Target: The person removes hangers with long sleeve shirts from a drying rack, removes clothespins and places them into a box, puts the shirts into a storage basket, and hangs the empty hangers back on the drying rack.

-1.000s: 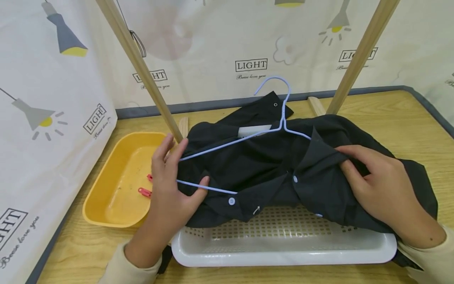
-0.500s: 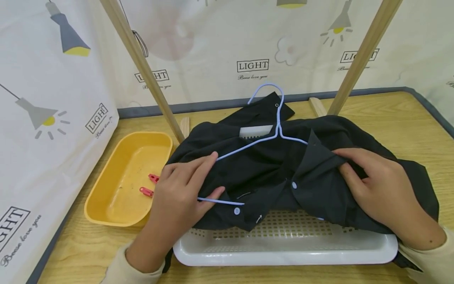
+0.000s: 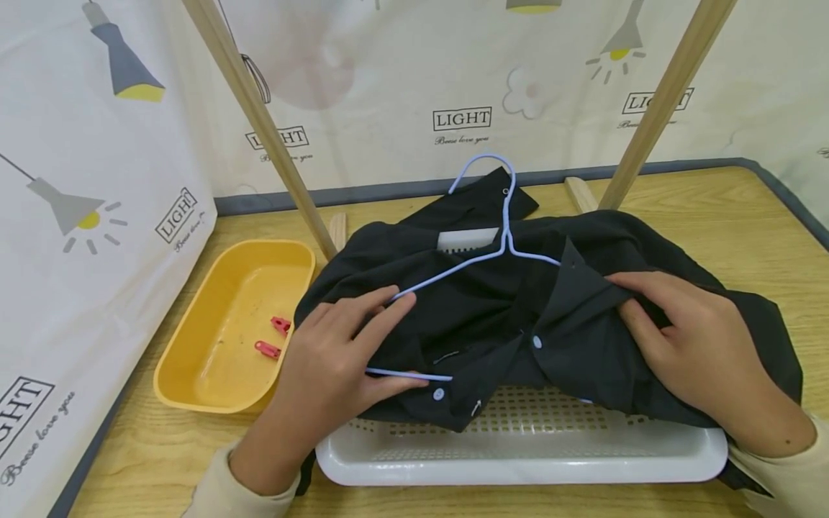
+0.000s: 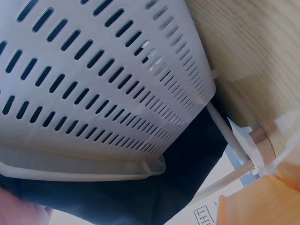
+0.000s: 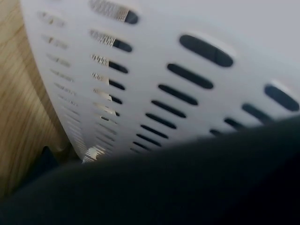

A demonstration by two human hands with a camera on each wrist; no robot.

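A black button-up shirt lies bunched over a white slotted basket. The light-blue hanger sits partly inside its neck opening, hook pointing up and back. My left hand grips the hanger's left end, fingers at the upper arm and thumb along the lower bar. At the right, my right hand pinches the shirt's front edge near the collar between thumb and fingers. The hanger's right end is hidden under the cloth. In the right wrist view, dark cloth covers the lower part.
Left of the shirt stands a yellow tub with red clothespins in it. Two wooden poles rise behind, the left pole and the right pole. A printed cloth backdrop borders the table.
My left hand has moved right and slightly down, taking the hanger's left end further into the shirt. The hook has shifted slightly left. My right hand keeps its hold on the shirt.
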